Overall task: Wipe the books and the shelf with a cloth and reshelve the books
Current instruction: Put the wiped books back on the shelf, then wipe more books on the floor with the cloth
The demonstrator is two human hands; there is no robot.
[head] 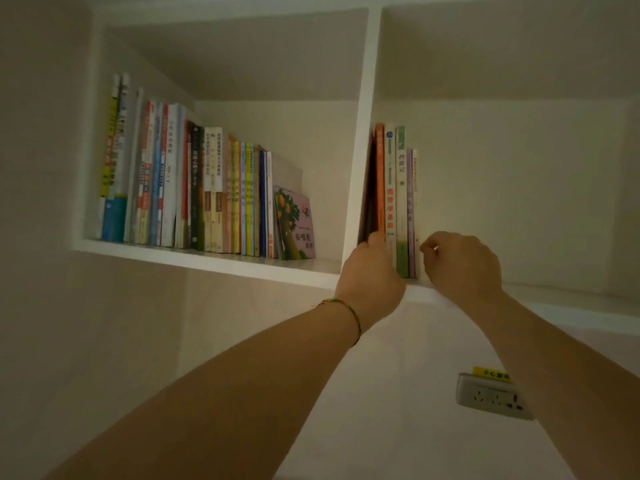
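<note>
Both hands were raised to a small group of books [396, 199] in the right bay of a white shelf [207, 263].

The left hand [372, 268] held the bottom of the leftmost spines, fingers curled at them beside the divider [362, 133]; the right hand [462, 261] was loosely curled against the outer cover of the rightmost book, though whether it gripped it could not be told. A full row [187, 188] stood in the left bay, with a picture book [294, 225] leaning at its end. A socket [493, 398] sat on the wall below.

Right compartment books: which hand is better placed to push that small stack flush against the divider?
Right hand: it sits at the stack's open outer side. The left hand is at the divider end, steadying the spines.
</note>
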